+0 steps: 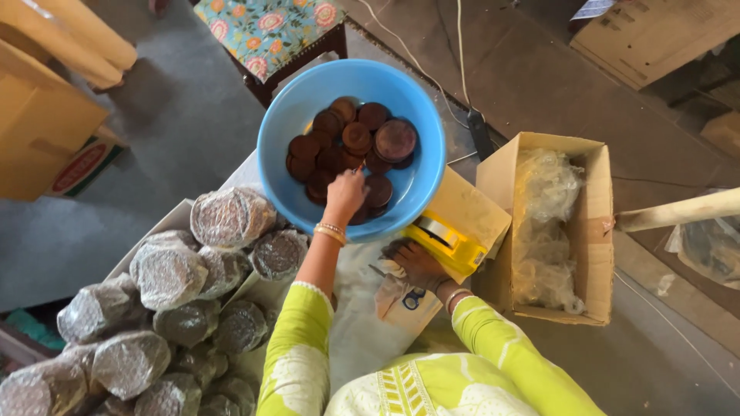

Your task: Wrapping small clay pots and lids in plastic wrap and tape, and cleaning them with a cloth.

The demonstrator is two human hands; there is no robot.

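Head view: person reaches into blue bowl (281,131) of brown discs (347,146), other hand on table.

Left hand (344,194) is inside the bowl, fingers curled down onto the brown discs near the front rim; whether it has hold of one, cannot tell. Right hand (416,262) lies fairly flat, fingers spread, on a white bag (401,296) just beside a yellow tape dispenser (447,243). Wrapped disc stacks (169,308) heap up on the left, cardboard box (597,223) of clear bags on the right. Judgement: a clean pick wants fingertips on the disc edges, lifting a neat stack, with the right hand steadying the bag.
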